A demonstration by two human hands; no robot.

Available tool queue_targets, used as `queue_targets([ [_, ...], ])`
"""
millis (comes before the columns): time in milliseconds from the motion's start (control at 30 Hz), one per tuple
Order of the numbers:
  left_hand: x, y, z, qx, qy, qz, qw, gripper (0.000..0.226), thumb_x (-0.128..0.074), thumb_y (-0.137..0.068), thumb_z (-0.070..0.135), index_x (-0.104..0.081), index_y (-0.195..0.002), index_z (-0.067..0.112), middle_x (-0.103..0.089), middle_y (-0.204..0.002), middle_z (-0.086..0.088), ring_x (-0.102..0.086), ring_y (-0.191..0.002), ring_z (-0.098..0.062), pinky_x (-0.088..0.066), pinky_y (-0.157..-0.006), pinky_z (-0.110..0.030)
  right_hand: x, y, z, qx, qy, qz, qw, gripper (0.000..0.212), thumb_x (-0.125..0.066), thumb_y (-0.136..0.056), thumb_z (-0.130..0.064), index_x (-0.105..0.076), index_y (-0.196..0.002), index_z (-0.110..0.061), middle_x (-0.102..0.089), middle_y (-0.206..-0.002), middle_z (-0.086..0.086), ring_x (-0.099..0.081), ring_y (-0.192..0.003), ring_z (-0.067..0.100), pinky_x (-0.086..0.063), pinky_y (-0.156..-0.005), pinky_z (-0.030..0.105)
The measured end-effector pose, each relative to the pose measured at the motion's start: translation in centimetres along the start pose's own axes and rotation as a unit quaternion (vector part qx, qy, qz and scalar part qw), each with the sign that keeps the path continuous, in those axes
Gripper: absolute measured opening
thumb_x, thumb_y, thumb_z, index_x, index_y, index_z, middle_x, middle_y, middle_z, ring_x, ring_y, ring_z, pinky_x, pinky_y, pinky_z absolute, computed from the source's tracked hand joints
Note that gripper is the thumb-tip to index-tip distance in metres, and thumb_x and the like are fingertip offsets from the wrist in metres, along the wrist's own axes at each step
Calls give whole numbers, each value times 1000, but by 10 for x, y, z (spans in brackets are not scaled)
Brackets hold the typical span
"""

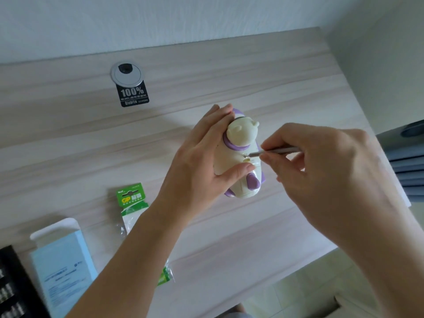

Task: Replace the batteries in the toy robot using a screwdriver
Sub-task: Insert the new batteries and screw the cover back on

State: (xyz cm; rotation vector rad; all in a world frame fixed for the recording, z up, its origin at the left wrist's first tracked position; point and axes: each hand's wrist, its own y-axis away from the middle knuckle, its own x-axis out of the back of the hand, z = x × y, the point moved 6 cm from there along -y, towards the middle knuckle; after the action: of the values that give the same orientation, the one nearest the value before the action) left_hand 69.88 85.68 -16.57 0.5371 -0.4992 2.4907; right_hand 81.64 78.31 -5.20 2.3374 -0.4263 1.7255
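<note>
Toy robot (238, 157), white with purple trim, was clasped in the left hand (202, 161), fingers round its far side and thumb on the near flank. Its long axis ran away from the person, head far and feet near; whether it touched the desk (91, 145) I could not tell. The right hand (321, 171), just right of it, pinched a thin screwdriver (280, 150) lying crosswise to that axis, tip at a small screw (245, 155). The hands sat close together, linked only through tool and toy. Under the left forearm lay a green battery pack (133, 203), contents unclear. Further left, an open blue box (62, 267) showed nothing inside, and a black case (11, 283) held what seemed bits.
</note>
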Motion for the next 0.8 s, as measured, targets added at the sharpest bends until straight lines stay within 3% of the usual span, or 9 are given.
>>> queue_targets([
  [133,0,0,-1,9,13,-1,1000,74,-81,-81,37,-53,-140,4,-46,-153,-4,-35,-148,-17,-35,-118,-36,-5,-2,-10,61,71,-49,994,10,-53,-95,-32,-55,-90,-23,-60,-76,-4,-58,-59,31,-51,-54,41],
  [233,1,1,-1,18,20,-3,1000,73,-80,-81,37,-52,-141,6,-44,-155,-1,-33,-149,-14,-37,-117,-37,-6,-4,-17,80,114,-77,987,6,-55,-95,-30,-51,-97,-27,-61,-81,-5,-58,-58,30,-51,-54,40],
  [367,2,1,-1,19,18,-2,1000,74,-83,-80,35,-52,-142,8,-43,-155,0,-32,-149,-13,-36,-118,-34,-4,-6,-16,81,161,-45,983,24,-59,-95,-36,-54,-80,-19,-56,-60,-1,-49,-46,33,-43,-45,32],
  [467,3,2,-1,21,27,-2,999,73,-83,-80,33,-52,-142,9,-43,-155,0,-32,-149,-12,-35,-118,-33,-4,-9,-11,63,157,-19,985,44,-49,-95,-51,-54,-71,-14,-46,-49,1,-44,-41,32,-38,-46,29],
  [533,2,2,-1,19,30,-1,999,73,-82,-81,34,-52,-142,8,-43,-155,0,-32,-149,-13,-34,-119,-33,-5,-9,-9,58,149,-39,986,41,-47,-94,-53,-57,-76,-17,-52,-55,-1,-50,-46,34,-44,-48,33],
  [600,1,2,-1,15,30,-1,999,73,-79,-82,37,-52,-142,7,-43,-155,-2,-32,-149,-15,-35,-119,-35,-6,-7,-13,68,130,-76,986,20,-52,-95,-44,-57,-93,-25,-61,-69,-6,-59,-55,31,-51,-52,38],
  [667,0,1,-1,13,31,-1,999,72,-80,-82,36,-52,-142,6,-43,-155,-3,-32,-149,-15,-35,-118,-37,-6,-4,-17,78,134,-92,984,8,-52,-96,-35,-51,-98,-27,-63,-74,-6,-60,-57,29,-52,-53,39],
  [800,-1,2,-2,17,26,5,1000,73,-82,-81,34,-52,-142,6,-44,-155,-2,-33,-149,-15,-35,-118,-35,-7,-5,-8,53,125,-59,989,32,-43,-96,-48,-54,-83,-21,-63,-61,-2,-56,-51,32,-50,-50,37],
])
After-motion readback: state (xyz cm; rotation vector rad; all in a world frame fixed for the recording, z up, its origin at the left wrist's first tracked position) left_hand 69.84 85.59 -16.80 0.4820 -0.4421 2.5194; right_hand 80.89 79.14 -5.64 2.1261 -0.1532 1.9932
